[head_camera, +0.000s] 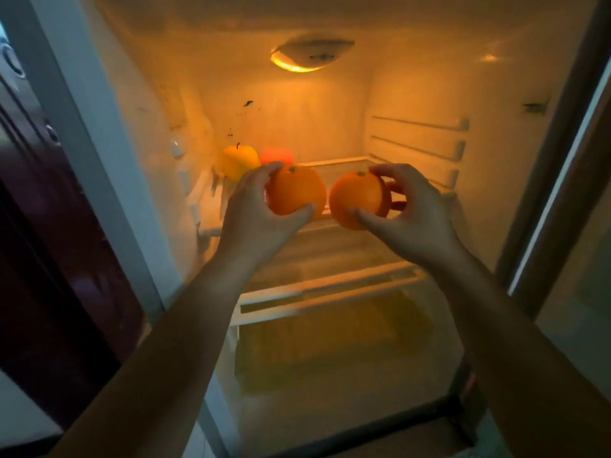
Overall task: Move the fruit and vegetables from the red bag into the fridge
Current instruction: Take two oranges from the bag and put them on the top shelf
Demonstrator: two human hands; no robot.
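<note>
Amber-lit fridge (413, 81); glass shelf (344, 173) bears yellow apple (239, 160).

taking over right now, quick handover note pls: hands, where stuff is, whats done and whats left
Hands: left hand grips the left orange; right hand grips the right orange.
Where: both oranges are held up at the open fridge, in front of its upper shelf, not set down.
Done: a yellow apple and a blurred red item sit at the shelf's back left.
Left: set both oranges down inside. The red bag is out of view, so what remains in it cannot be told.
</note>
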